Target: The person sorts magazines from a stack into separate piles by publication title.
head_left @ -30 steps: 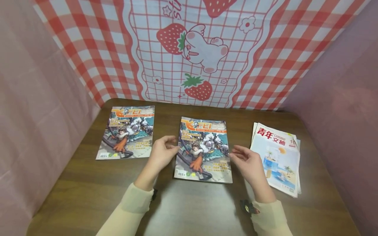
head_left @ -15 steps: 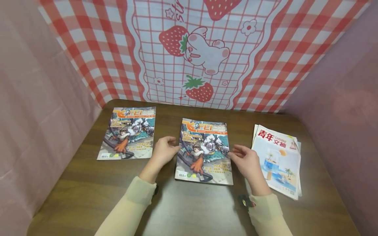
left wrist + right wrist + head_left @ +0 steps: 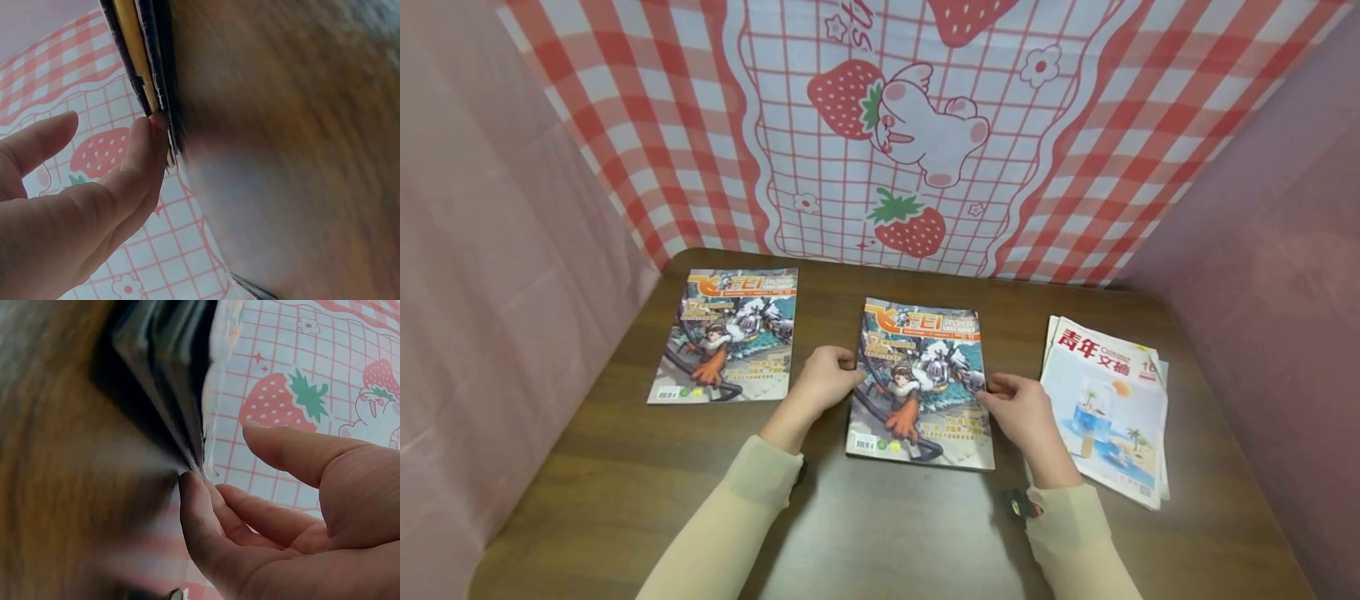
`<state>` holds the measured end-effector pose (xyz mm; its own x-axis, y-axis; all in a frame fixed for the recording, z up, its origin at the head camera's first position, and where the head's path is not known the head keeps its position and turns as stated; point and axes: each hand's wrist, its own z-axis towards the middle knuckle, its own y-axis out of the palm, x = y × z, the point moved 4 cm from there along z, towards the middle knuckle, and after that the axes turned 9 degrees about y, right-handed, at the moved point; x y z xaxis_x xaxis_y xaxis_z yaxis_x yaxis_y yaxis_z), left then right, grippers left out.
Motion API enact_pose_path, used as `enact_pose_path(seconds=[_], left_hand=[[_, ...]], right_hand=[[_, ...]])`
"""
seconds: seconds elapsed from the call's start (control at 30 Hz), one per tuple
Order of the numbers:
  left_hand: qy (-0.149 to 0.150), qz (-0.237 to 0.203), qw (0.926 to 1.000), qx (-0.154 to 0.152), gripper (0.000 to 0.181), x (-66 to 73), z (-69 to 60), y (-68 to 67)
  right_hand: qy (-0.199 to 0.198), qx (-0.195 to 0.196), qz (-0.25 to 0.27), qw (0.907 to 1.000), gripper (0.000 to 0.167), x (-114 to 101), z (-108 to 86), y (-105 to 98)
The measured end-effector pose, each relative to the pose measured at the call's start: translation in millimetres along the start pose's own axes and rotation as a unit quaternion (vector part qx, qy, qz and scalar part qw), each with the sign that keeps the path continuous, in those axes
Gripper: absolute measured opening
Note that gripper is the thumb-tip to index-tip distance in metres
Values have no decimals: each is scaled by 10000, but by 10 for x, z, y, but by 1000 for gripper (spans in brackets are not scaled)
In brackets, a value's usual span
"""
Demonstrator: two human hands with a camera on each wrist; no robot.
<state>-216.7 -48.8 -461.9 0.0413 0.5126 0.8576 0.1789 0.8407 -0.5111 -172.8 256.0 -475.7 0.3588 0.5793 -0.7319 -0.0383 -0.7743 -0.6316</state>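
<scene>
In the head view, a small stack of magazines (image 3: 925, 392) with a comic-style cover lies flat at the middle of the table. My left hand (image 3: 820, 382) is at its left side; in the left wrist view the fingertips touch the layered edges (image 3: 130, 44), the thumb apart. At the opposite side is my right hand (image 3: 1019, 410). Its fingertips touch the page edges (image 3: 172, 375) in the right wrist view, and the thumb stands away from the cover. Neither hand's fingers wrap round the stack.
A magazine (image 3: 726, 333) with the same cover lies at the left. Several magazines in a slightly uneven pile (image 3: 1108, 417), the top one white with a beach picture, lie at the right. A strawberry-patterned cloth (image 3: 925, 208) hangs behind the brown table (image 3: 880, 533).
My right hand has moved slightly left, in against the stack's right edge. The left hand stays beside the left edge. The camera view has shifted a little; the magazines look unmoved.
</scene>
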Motion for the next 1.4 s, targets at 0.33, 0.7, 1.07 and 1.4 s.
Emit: enact_pose_path(seconds=[0.33, 0.7, 1.07, 1.4], left_hand=[[-100, -534, 9985, 26, 39, -6, 19, 31], [227, -357, 9988, 264, 32, 48, 28, 7], [-105, -1282, 9917, -61, 40, -20, 96, 91], [112, -520, 9984, -206, 53, 12, 93, 151]], right_hand=[[-45, -165, -117, 9998, 52, -24, -3, 24], [-67, -88, -39, 9999, 49, -84, -37, -5], [158, -209, 1, 9997, 49, -39, 30, 6], [47, -122, -186, 9997, 48, -52, 47, 19]])
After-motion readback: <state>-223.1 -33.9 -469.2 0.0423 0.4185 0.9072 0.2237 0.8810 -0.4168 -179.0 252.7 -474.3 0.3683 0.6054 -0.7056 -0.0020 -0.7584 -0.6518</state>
